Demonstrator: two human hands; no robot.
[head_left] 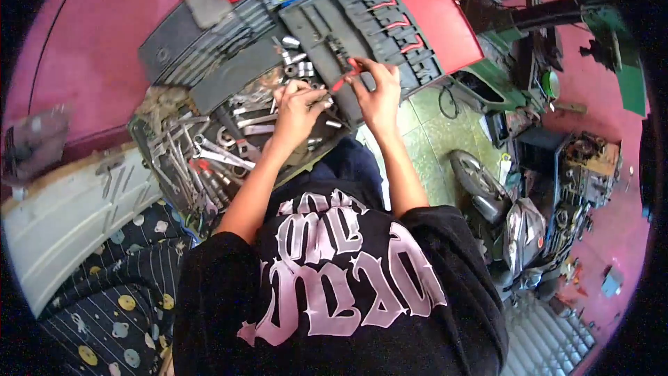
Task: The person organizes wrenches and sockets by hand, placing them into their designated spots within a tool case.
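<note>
Pink walls bound the work area. Wrenches lie piled at 10 o'clock. At 12 o'clock, the right hand grips a red tool in closed fingers; the left hand has curled fingers beside it, contact unclear. Sockets lie just beyond. Farther, at 1 o'clock, a black tray holds red-handled tools.

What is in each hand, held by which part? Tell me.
The right hand pinches a red-handled tool by its red handle, in the fingertips. The left hand is close by; what its fingers hold cannot be told.
</note>
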